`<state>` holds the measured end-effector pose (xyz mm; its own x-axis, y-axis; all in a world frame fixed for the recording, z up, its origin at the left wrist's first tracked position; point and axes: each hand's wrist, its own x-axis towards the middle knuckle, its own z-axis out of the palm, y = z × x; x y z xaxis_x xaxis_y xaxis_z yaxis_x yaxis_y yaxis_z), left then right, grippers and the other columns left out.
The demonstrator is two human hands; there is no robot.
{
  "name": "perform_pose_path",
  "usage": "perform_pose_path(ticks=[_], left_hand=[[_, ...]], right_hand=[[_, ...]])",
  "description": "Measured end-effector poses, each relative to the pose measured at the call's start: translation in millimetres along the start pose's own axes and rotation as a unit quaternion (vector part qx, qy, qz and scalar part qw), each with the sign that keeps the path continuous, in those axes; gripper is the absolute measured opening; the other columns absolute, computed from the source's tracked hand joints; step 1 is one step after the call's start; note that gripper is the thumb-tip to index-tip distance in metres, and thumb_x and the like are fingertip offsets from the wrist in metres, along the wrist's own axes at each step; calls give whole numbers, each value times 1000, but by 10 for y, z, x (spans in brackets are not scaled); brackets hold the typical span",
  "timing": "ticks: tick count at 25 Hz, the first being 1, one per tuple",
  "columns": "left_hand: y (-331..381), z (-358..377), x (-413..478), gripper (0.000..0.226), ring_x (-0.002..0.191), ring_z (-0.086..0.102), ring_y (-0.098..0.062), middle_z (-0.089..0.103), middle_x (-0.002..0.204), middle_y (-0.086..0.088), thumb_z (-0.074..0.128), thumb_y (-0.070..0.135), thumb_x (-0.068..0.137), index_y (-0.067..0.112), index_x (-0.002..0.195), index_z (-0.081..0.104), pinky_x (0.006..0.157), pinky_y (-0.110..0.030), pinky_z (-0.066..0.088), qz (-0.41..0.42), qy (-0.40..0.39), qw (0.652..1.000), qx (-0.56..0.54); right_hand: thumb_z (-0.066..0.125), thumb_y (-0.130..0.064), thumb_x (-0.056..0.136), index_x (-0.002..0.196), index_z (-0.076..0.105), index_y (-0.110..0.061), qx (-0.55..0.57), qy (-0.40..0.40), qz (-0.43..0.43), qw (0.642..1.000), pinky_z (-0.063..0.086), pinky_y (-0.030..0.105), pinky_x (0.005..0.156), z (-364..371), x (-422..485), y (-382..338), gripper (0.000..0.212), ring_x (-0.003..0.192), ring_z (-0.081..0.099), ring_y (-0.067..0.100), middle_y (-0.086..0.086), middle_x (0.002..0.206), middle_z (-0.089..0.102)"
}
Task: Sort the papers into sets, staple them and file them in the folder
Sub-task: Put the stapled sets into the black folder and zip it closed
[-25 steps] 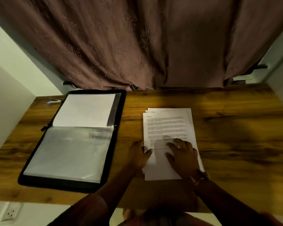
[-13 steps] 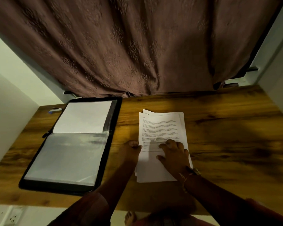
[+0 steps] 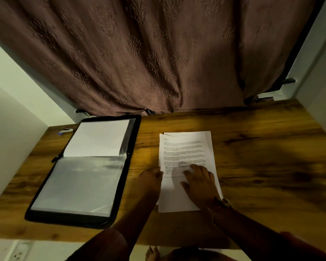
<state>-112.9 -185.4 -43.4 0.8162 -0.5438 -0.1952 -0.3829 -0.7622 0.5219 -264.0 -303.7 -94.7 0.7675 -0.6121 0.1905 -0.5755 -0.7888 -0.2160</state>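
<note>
Paper stack [image 3: 184, 149] lies on wooden desk [image 3: 262, 147] right of open zip folder [image 3: 120, 189], sheets slightly fanned. I see right hand [image 3: 199, 183] flat on its near half, fingers spread. Left hand [image 3: 151, 179] at edge facing folder; pinching or just touching, can't tell.

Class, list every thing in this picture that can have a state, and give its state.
Folder: open, flat on the table.
White sheet: lying in the folder's far half.
Paper stack: on the table, printed side up, sheets slightly askew.
Stapler: lying beyond the folder's far left corner, untouched.
Left hand: touches the stack's left edge; grip unclear.
Right hand: flat on the stack.
Curtain: drawn closed.
</note>
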Motion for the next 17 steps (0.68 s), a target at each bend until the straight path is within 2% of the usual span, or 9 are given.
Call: perform_pose_path(ticks=[2, 4, 6, 8, 10, 12, 15, 17], left_hand=[[55, -2, -36, 28, 93, 59, -9, 70, 119, 2, 51, 35, 104, 22, 122, 69, 85, -24, 43, 40, 6, 999, 2], [99, 7, -62, 23, 96, 56, -8, 69, 119, 3, 56, 30, 102, 20, 117, 71, 86, -21, 39, 61, 31, 997, -30], [105, 59, -82, 16, 104, 56, -8, 66, 118, 3, 65, 24, 96, 18, 108, 73, 88, -19, 39, 85, 52, 993, -60], [105, 97, -110, 11, 106, 59, -10, 64, 115, 5, 70, 17, 92, 20, 103, 70, 89, -19, 46, 89, 40, 988, -119], [143, 104, -148, 21, 100, 64, -8, 64, 106, 10, 71, 11, 91, 26, 102, 61, 77, -14, 51, 73, 6, 978, -197], [187, 115, -165, 34, 99, 64, -5, 64, 105, 14, 69, 6, 90, 27, 111, 53, 69, -14, 53, 56, -15, 968, -246], [129, 197, -88, 47, 105, 67, -13, 65, 114, 6, 66, 2, 91, 23, 129, 47, 81, -29, 59, 25, -17, 957, -289], [98, 227, -52, 43, 109, 67, -17, 66, 122, -2, 64, 4, 94, 21, 131, 50, 90, -39, 59, 2, -34, 953, -300]], right_hand=[[59, -47, 86, 119, 65, -20, 5, 30, -16, 999, 50, 48, 84, 50, -65, 20, 44, 110, 58, 33, 14, 128, 59], [49, -47, 89, 122, 63, -19, 7, 46, -18, 999, 49, 47, 85, 57, -87, 27, 46, 111, 57, 33, 14, 129, 59], [48, -48, 89, 124, 62, -20, 11, 49, -18, 999, 49, 47, 86, 43, -82, 29, 47, 112, 57, 33, 14, 130, 59], [48, -48, 89, 125, 60, -21, 17, 45, -20, 999, 48, 46, 86, 36, -75, 29, 47, 112, 56, 32, 13, 130, 58], [49, -48, 89, 125, 60, -21, 21, 42, -22, 999, 48, 46, 86, 44, -75, 41, 47, 112, 56, 31, 12, 130, 58], [51, -48, 88, 125, 61, -22, 23, 46, -22, 998, 47, 45, 86, 54, -85, 51, 47, 112, 56, 31, 12, 130, 58], [53, -47, 87, 123, 62, -20, 22, 52, -30, 998, 47, 45, 85, 67, -93, 71, 46, 110, 57, 33, 13, 128, 59], [53, -46, 87, 122, 63, -20, 16, 51, -34, 998, 48, 45, 84, 65, -82, 67, 45, 109, 57, 33, 13, 127, 60]])
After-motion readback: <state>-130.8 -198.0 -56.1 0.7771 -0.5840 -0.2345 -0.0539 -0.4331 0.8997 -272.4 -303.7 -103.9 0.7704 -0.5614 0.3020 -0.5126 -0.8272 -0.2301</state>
